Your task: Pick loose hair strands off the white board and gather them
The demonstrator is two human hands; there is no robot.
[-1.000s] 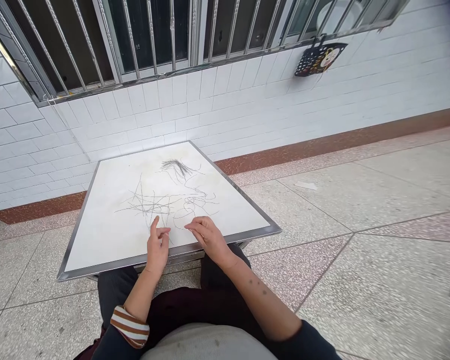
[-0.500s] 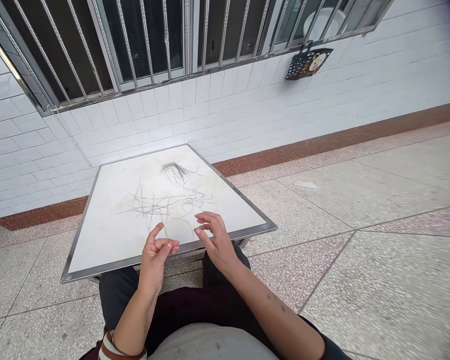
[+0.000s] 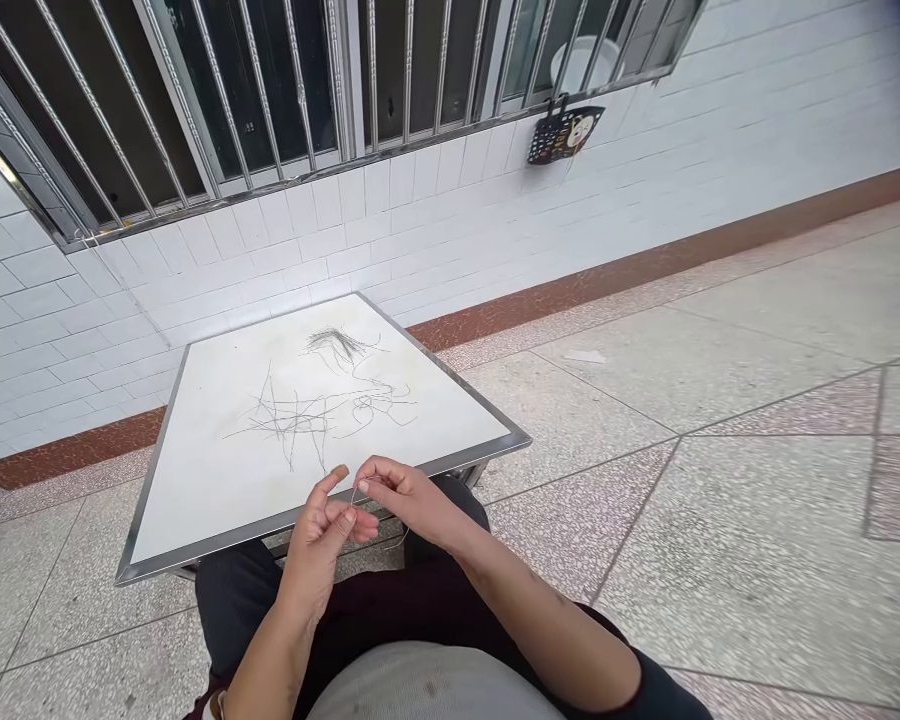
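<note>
A thin, pale, wire-like strand runs between my two hands, just off the table's near edge. My left hand pinches it between thumb and a finger, and the forefinger, with a tan covering on its tip, points up. My right hand grips the strand too, its fingertips pressed together beside the left forefinger. A loose end seems to hang below my right hand. On the white table lie a loose tangle of thin dark strands, several curled strands and a denser bundle behind.
A metal rim edges the table, which stands close to a white tiled wall. Barred windows are above, with a dark patterned bag hanging from the sill. Speckled floor spreads to the right, with a white scrap on it.
My right hand has come left and down to my left hand, its fingers closing on the strand, which now shows between them. The camera view has shifted slightly right.
</note>
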